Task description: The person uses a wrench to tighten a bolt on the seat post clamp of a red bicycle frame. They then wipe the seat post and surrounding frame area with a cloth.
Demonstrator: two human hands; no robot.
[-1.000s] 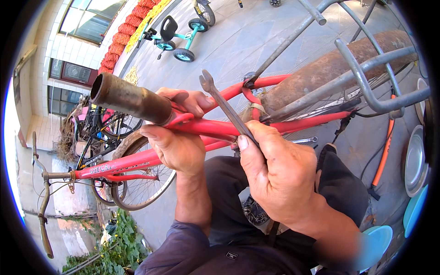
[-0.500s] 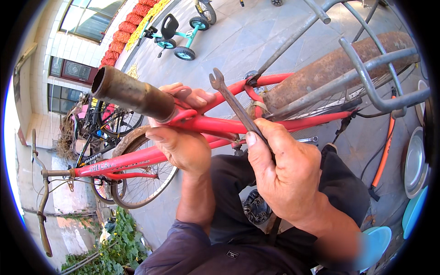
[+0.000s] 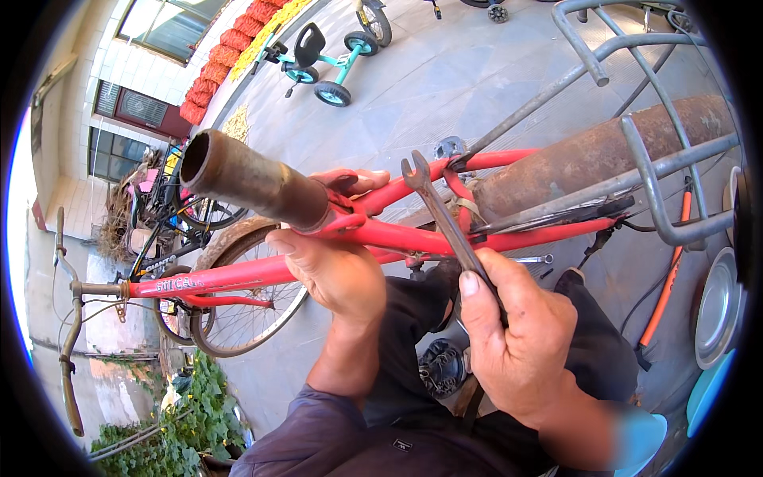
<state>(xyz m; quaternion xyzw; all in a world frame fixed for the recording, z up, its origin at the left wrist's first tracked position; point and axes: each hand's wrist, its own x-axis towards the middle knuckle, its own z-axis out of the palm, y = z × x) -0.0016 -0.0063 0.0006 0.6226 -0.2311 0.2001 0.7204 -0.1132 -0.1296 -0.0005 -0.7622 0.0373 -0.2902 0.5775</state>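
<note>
My left hand (image 3: 338, 290) grips the red bicycle frame (image 3: 477, 240) from below, around where the short rusty seat tube (image 3: 258, 179) rises, open end pointing up-left. Its fingertips show over the far side of the tubing. My right hand (image 3: 520, 342) is closed on a dark open-ended wrench (image 3: 437, 207), thumb along the handle; the wrench's jaw is by the seat-stay junction, and I cannot tell if it touches. Behind that junction are a rusty mudguard (image 3: 596, 147) and a grey tubular rack (image 3: 660, 167). A silver spanner (image 3: 531, 259) shows below the frame, beyond my right hand.
An orange pump (image 3: 664, 290), a metal basin (image 3: 715, 306) and blue basins (image 3: 707, 393) lie at right. Parked bikes (image 3: 203, 199) stand at left, beyond the handlebar (image 3: 67, 366); plants (image 3: 187, 409) grow lower left. A teal tricycle (image 3: 338, 70) stands on the paving at back.
The frame's seat tube and both my hands have shifted right in the view. The wrench's jaw has moved right and down, closer to the seat-stay junction.
</note>
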